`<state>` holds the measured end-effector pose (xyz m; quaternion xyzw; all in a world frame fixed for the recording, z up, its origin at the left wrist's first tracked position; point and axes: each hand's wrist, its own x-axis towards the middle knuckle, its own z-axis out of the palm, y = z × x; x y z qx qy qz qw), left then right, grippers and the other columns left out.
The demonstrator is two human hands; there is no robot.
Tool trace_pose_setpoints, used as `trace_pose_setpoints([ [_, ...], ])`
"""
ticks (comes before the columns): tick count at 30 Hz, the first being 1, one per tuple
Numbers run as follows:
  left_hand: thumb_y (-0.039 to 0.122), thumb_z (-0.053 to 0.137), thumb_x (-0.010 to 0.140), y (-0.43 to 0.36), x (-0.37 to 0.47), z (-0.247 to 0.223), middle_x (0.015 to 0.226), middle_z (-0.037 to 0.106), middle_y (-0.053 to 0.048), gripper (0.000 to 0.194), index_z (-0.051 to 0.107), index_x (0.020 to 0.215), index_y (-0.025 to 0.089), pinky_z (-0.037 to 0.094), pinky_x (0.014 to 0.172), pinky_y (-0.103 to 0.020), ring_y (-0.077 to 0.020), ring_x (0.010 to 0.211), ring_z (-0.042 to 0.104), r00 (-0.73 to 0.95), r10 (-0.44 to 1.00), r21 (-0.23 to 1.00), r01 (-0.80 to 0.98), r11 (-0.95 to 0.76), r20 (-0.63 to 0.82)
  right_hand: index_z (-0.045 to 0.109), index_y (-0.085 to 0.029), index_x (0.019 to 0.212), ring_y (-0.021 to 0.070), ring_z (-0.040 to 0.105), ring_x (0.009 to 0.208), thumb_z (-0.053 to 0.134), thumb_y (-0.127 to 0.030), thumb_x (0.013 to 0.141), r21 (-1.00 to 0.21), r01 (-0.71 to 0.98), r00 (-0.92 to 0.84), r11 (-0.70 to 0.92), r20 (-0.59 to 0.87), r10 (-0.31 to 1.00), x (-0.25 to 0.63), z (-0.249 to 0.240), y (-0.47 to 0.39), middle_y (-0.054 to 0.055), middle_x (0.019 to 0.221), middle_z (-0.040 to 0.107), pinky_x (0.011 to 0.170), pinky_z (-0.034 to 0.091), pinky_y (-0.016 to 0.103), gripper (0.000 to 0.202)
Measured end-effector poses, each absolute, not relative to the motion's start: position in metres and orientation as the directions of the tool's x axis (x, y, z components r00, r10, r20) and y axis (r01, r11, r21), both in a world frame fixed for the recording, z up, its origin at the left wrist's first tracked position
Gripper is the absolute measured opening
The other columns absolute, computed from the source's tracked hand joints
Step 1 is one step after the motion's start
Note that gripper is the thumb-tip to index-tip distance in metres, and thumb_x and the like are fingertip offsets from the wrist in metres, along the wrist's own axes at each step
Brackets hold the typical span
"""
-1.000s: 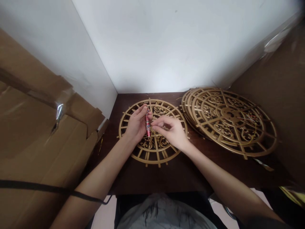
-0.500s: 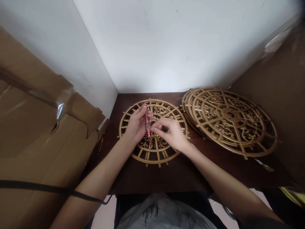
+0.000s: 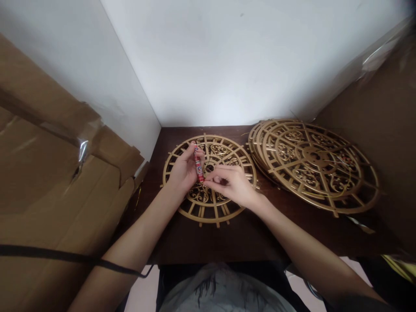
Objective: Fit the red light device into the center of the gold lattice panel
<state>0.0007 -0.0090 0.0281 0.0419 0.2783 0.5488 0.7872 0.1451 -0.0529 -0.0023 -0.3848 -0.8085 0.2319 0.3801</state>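
Observation:
A slim red tube with printed markings (image 3: 198, 166) lies along the fingers of my left hand (image 3: 184, 170), which is closed around it. It tilts slightly, its lower end toward my right hand. The thumb and forefinger of my right hand (image 3: 230, 183) are pinched together right at that lower end; what lies between them is too small to make out. Beneath both hands a round gold openwork frame (image 3: 217, 220) with scroll patterns and bars rests flat on the dark table.
To the right, several similar gold frames (image 3: 316, 157) are stacked at a slant, with thin wires on top. Cardboard (image 3: 61, 173) stands at the left, and a brown panel (image 3: 373, 108) at the right. A white wall (image 3: 227, 65) rises behind the dark brown table (image 3: 253, 242).
The red tube has tilted, its upper end shifting left in my left hand. My right fingertips have moved slightly down and left to its lower end.

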Motion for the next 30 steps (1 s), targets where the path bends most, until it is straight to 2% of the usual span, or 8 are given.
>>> trace_pose_setpoints([
  [4, 0.011, 0.047, 0.089, -0.0088, 0.0002, 0.0284, 0.068, 0.052, -0.001, 0.019, 0.056, 0.072, 0.012, 0.048, 0.054, -0.009, -0.0026, 0.06, 0.052, 0.251, 0.88, 0.351, -0.846, 0.402, -0.402, 0.067, -0.017, 0.084, 0.009, 0.047, 0.056, 0.056, -0.028, 0.088, -0.566, 0.494, -0.467, 0.661, 0.468, 0.75, 0.1468, -0.0033, -0.0532, -0.001, 0.066, 0.054, 0.054, 0.036, 0.022, 0.016],
  [11, 0.016, 0.041, 0.093, -0.0075, -0.0007, 0.0284, 0.07, 0.051, -0.002, 0.025, 0.055, 0.073, 0.011, 0.048, 0.056, -0.008, -0.002, 0.059, 0.051, 0.284, 0.866, 0.289, -0.861, 0.419, -0.411, 0.062, -0.016, 0.077, 0.0109, 0.046, 0.057, 0.05, -0.027, 0.091, -0.405, 0.512, -0.531, 0.757, 0.544, 0.65, 0.147, -0.0057, -0.0523, 0.0, 0.066, 0.054, 0.056, 0.035, 0.024, 0.021],
  [25, 0.015, 0.041, 0.093, -0.0102, 0.0017, 0.0327, 0.069, 0.052, -0.003, 0.023, 0.055, 0.074, 0.011, 0.049, 0.054, -0.01, -0.003, 0.061, 0.052, 0.246, 0.863, 0.28, -0.876, 0.393, -0.441, 0.059, -0.016, 0.069, 0.0122, 0.046, 0.056, 0.046, -0.023, 0.092, -0.169, 0.605, -0.526, 0.778, 0.65, 0.549, 0.1416, -0.0008, -0.0548, 0.001, 0.061, 0.055, 0.057, 0.037, 0.025, 0.027],
  [30, 0.015, 0.041, 0.093, -0.012, 0.0036, 0.0333, 0.068, 0.052, -0.002, 0.023, 0.053, 0.073, 0.011, 0.048, 0.055, -0.008, -0.0028, 0.06, 0.053, 0.225, 0.861, 0.267, -0.888, 0.374, -0.456, 0.054, -0.018, 0.064, 0.0126, 0.044, 0.055, 0.047, -0.02, 0.089, -0.127, 0.632, -0.498, 0.765, 0.689, 0.526, 0.1388, 0.0003, -0.0569, 0.001, 0.059, 0.053, 0.055, 0.035, 0.026, 0.026],
])
